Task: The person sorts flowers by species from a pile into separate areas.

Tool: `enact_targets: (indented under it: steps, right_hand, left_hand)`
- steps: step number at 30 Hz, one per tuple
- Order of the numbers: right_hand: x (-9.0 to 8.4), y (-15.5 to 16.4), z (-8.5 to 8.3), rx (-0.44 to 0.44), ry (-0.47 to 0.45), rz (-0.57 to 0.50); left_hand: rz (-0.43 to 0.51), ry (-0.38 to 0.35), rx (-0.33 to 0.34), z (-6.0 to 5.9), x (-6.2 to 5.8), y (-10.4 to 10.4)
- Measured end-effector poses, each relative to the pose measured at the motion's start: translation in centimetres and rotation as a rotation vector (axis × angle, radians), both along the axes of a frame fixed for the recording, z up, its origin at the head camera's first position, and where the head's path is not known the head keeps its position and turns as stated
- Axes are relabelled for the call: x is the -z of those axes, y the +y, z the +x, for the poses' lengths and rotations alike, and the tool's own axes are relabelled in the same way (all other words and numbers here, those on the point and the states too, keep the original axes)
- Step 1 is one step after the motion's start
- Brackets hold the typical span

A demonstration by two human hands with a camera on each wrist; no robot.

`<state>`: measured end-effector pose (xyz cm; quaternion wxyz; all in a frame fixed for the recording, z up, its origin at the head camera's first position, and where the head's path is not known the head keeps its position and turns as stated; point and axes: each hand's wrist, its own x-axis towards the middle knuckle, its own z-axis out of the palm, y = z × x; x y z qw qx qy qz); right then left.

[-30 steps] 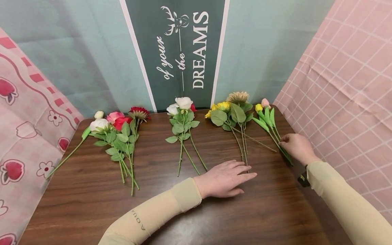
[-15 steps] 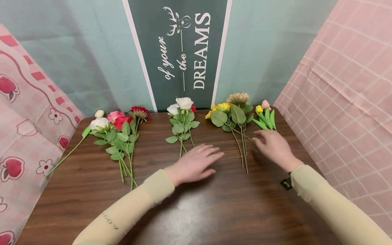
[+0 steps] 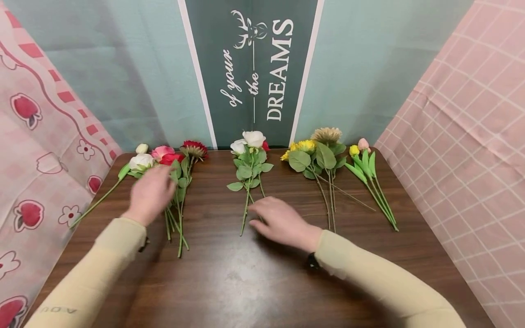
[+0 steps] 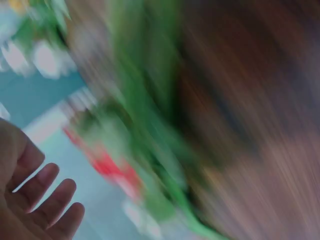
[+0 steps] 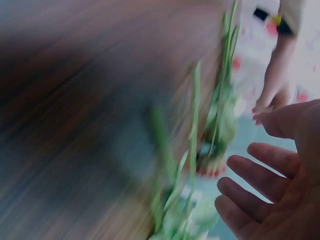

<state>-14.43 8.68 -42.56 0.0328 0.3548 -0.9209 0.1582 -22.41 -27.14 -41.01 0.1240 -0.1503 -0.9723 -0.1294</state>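
My left hand [image 3: 151, 193], blurred, hovers over the leaves of the left bunch, just below its white rose [image 3: 141, 162] and red rose [image 3: 171, 158]. A dark red daisy-like flower [image 3: 194, 149] lies at that bunch's right side. In the left wrist view the fingers [image 4: 54, 200] are spread and hold nothing. My right hand [image 3: 285, 223] is at the stems of the middle bunch of white roses [image 3: 253, 139], overlapping one stem's lower end. The right wrist view shows its fingers [image 5: 260, 180] loosely bent with nothing between them.
A white tulip [image 3: 141, 149] lies at the left edge of the brown table [image 3: 229, 291]. Yellow flowers [image 3: 305, 146] and a beige flower [image 3: 326, 135] lie right of centre. Pink and yellow tulips [image 3: 362, 145] are at the far right. Cloth hangs around three sides.
My right hand has left the tulip stems and moved left to the middle bunch. The left hand has swung left, from beside the yellow flowers' stems to the left bunch.
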Motion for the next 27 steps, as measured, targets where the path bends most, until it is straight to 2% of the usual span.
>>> enact_targets:
  steps: [3, 6, 8, 11, 13, 18, 27]
  right_hand:
    - [-0.1, -3.8, 0.3, -0.082, -0.014, 0.066]
    - [-0.1, -7.3, 0.3, -0.134, -0.003, 0.119]
    - [0.0, -9.2, 0.3, -0.148, 0.005, 0.138]
    - [0.4, -11.2, 0.1, -0.155, 0.013, 0.159]
    - [0.6, -12.1, -0.1, -0.156, 0.009, 0.171]
    - [0.9, -12.7, -0.2, -0.155, 0.007, 0.188]
    - [1.1, -12.5, -0.4, -0.136, 0.002, 0.185]
  left_hand:
    - [0.011, -0.018, -0.17, -1.3, 0.0, -4.9]
    - [-0.002, -0.08, -0.284, -2.1, 0.7, -8.7]
    - [-0.017, -0.146, -0.338, -2.3, 1.2, -10.4]
    - [-0.042, -0.244, -0.395, -2.1, 1.8, -11.8]
    - [-0.049, -0.288, -0.421, -1.9, 2.1, -12.1]
    - [-0.055, -0.332, -0.437, -1.6, 2.5, -12.3]
    - [-0.063, -0.309, -0.428, -1.9, 2.9, -12.4]
